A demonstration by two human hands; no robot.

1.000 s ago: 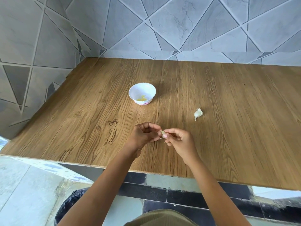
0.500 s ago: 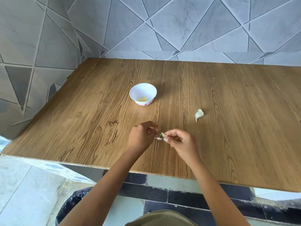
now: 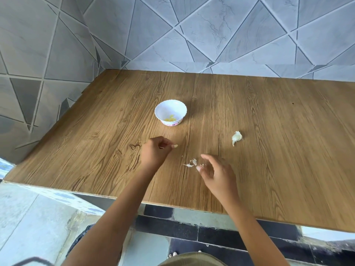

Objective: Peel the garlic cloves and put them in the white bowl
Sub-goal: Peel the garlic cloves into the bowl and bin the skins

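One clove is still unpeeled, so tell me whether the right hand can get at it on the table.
Probably yes. The right hand is open and empty, and only bare table lies between it and the unpeeled clove; the left hand holds the peeled clove.

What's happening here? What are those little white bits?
A person is peeling garlic at a brown wooden table. Their left hand pinches a small pale peeled clove near the small white scalloped bowl, which already holds some yellowish peeled garlic. The right hand hovers open over thin white scraps of peel on the table. One white unpeeled clove lies further right.
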